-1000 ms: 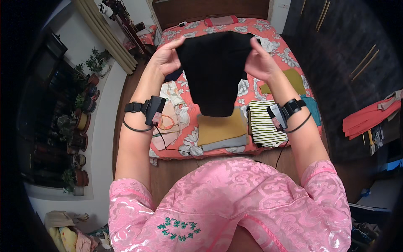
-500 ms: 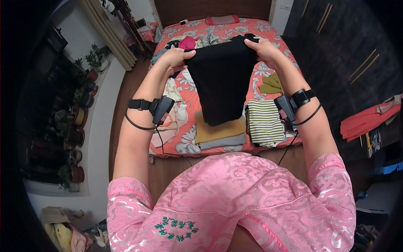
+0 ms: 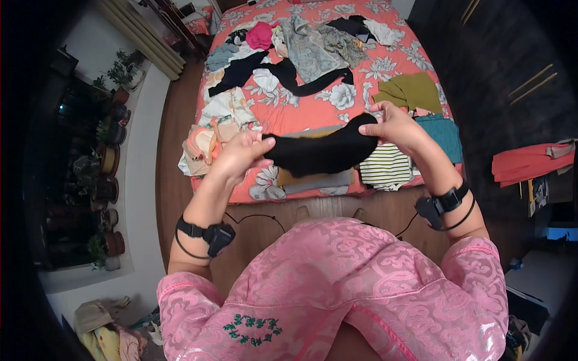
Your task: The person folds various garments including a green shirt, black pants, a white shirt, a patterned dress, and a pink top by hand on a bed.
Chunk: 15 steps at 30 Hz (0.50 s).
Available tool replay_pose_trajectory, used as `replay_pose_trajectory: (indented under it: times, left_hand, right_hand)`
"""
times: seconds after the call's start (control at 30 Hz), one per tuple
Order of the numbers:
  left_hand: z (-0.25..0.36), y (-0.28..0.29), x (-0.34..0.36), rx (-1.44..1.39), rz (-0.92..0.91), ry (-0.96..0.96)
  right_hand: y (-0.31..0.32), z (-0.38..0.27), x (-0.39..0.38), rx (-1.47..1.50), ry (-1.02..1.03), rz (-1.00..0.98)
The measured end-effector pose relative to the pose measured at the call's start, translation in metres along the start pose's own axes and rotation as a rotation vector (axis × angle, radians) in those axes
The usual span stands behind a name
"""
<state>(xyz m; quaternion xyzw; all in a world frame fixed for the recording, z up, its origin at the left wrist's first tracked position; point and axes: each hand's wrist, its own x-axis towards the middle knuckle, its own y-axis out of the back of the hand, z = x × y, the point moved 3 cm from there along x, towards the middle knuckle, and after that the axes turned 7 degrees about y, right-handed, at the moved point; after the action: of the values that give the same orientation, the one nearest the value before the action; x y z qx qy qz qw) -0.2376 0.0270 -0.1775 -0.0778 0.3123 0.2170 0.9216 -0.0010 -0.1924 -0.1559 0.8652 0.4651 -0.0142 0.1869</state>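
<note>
A black garment (image 3: 322,153) is stretched between my two hands, held up over the near edge of the bed. At its left end, my left hand (image 3: 244,155) pinches the cloth between thumb and fingers. My right hand (image 3: 394,127) grips the other end, a little higher. Behind the garment, and partly hidden by it, lies a folded stack with a mustard piece (image 3: 290,179) and a grey one (image 3: 338,178). Beside the stack, below my right hand, is a folded striped top (image 3: 385,169). The exact kind of the black garment is unclear.
The bed (image 3: 289,111) has a coral floral cover. Rumpled clothes, among them a patterned grey garment (image 3: 307,48) and a pink one (image 3: 260,36), lie farther back. Olive cloth (image 3: 409,93) and teal cloth (image 3: 438,135) are at right, beige clothes (image 3: 208,141) at left.
Both hands have come down and nearer to me with the black garment. It hung long before and is now a short, wide band. The view has tilted down, showing more of the bed.
</note>
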Motion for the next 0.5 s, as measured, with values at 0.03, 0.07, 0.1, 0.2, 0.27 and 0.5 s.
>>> replay_pose_trajectory:
  times: [0.03, 0.07, 0.1, 0.2, 0.27, 0.5]
  left_hand:
    - [-0.006, 0.000, -0.004, 0.010, 0.045, -0.009]
    - [-0.007, -0.001, -0.007, -0.041, 0.053, -0.005]
    - [-0.003, -0.002, -0.010, -0.036, 0.089, 0.004]
    - [0.003, 0.005, 0.005, -0.094, 0.084, 0.034]
    - [0.006, 0.019, 0.027, -0.163, 0.005, 0.047]
    - [0.001, 0.063, 0.167, -0.187, 0.079, 0.136]
  right_hand:
    - [-0.004, -0.002, -0.005, -0.057, -0.026, 0.002]
    - [-0.009, -0.005, -0.007, 0.020, -0.013, -0.048]
    - [-0.011, -0.005, -0.007, 0.046, -0.015, -0.087]
    - [-0.015, 0.001, 0.014, 0.084, -0.047, -0.148]
    - [-0.017, 0.009, 0.038, 0.130, -0.043, -0.146]
    - [-0.032, 0.080, 0.170, 0.131, -0.238, -0.096]
